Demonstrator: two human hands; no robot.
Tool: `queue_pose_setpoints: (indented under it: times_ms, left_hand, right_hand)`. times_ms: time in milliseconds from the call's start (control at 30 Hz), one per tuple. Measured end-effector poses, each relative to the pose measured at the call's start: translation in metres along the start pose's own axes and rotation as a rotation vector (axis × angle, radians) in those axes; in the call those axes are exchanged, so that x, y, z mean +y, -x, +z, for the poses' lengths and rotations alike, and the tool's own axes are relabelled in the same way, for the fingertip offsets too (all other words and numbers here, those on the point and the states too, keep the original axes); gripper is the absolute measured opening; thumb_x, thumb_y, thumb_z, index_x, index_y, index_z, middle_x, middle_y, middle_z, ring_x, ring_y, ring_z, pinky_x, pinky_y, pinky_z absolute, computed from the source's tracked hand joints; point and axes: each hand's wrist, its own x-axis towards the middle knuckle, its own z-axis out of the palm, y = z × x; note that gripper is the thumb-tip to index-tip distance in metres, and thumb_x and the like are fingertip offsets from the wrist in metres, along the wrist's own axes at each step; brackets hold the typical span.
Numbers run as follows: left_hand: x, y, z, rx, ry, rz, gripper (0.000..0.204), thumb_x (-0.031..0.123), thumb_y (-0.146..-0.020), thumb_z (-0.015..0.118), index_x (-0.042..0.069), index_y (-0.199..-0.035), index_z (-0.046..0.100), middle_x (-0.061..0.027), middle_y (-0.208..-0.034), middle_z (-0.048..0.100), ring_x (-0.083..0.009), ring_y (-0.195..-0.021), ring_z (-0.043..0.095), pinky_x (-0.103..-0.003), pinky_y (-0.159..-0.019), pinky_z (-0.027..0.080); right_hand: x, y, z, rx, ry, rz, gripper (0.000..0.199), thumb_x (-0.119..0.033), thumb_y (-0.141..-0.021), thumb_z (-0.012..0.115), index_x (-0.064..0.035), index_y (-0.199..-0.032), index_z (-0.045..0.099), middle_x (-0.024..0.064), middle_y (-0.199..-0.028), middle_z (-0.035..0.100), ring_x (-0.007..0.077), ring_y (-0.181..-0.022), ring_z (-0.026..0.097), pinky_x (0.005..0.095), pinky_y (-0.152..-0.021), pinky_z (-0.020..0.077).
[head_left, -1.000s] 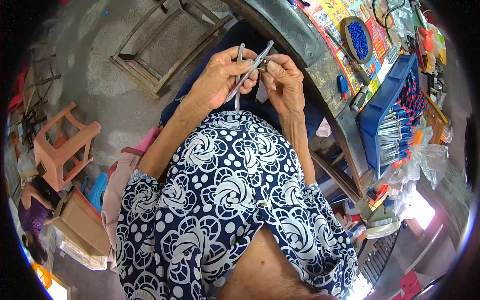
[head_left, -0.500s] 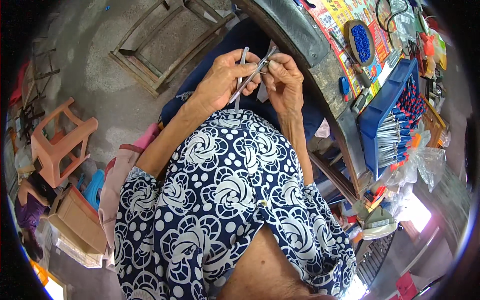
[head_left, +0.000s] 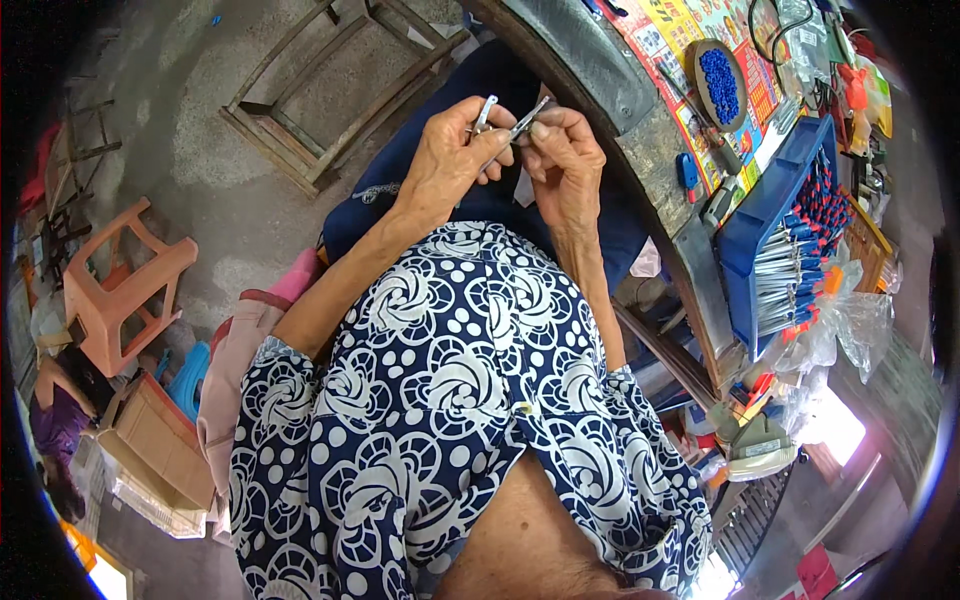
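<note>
Over my lap, my left hand (head_left: 450, 150) is closed around slim silver metal strips. One strip (head_left: 485, 110) pokes up above the fingers, and its rounded end seems to have a small hole. A second strip (head_left: 530, 118) slants from the left fingertips across to my right hand (head_left: 566, 150). The right thumb and fingers pinch at its upper end. Any small part between those fingertips is hidden. The strips' lower ends are mostly covered by the left hand.
On the bench (head_left: 650, 150) at right are an oval dish (head_left: 697, 75) of small blue pieces, a screwdriver (head_left: 725, 150) and a blue tray (head_left: 735, 270) of metal rods and red-and-blue parts. Leftward stand a wooden frame (head_left: 345, 150), an orange stool (head_left: 100, 300) and a cardboard box (head_left: 155, 440).
The silver strips have turned in my hands, and their long lower ends no longer show below the left fingers. Both hands stay in nearly the same place.
</note>
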Motion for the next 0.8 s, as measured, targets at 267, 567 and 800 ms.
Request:
queue_pose_setpoints:
  times_ms: [267, 567, 800]
  left_hand:
    - [-0.003, 0.0, 0.001, 0.077, 0.148, 0.003, 0.012, 0.007, -0.083, 0.054, 0.0, -0.092, 0.056, -0.0022, -0.068, 0.055, -0.0051, -0.055, 0.049, -0.015, -0.045, 0.037]
    - [-0.006, -0.001, 0.002, 0.143, 0.002, 0.073, 0.008, 0.006, -0.082, 0.054, 0.001, -0.088, 0.056, 0.0011, -0.062, 0.051, -0.0033, -0.053, 0.047, -0.016, -0.045, 0.036]
    - [-0.002, 0.0, 0.001, 0.161, -0.239, 0.143, 0.013, 0.01, -0.084, 0.053, 0.001, -0.092, 0.057, 0.0012, -0.065, 0.052, -0.0035, -0.056, 0.046, -0.017, -0.047, 0.035]
  right_hand:
    - [0.004, -0.001, 0.006, 0.036, 0.002, -0.015, 0.012, -0.001, -0.079, 0.059, 0.0015, -0.091, 0.054, 0.012, -0.074, 0.06, 0.0089, -0.052, 0.047, 0.0173, -0.046, 0.0341]
    - [0.011, -0.001, 0.01, 0.077, -0.028, -0.003, 0.011, -0.002, -0.08, 0.059, 0.001, -0.089, 0.053, 0.005, -0.067, 0.054, 0.0093, -0.055, 0.047, 0.0188, -0.05, 0.0358]
    - [0.012, 0.0, 0.014, 0.076, -0.015, 0.011, 0.012, -0.003, -0.081, 0.059, 0.001, -0.09, 0.053, 0.0027, -0.065, 0.051, 0.0093, -0.055, 0.046, 0.0192, -0.05, 0.0355]
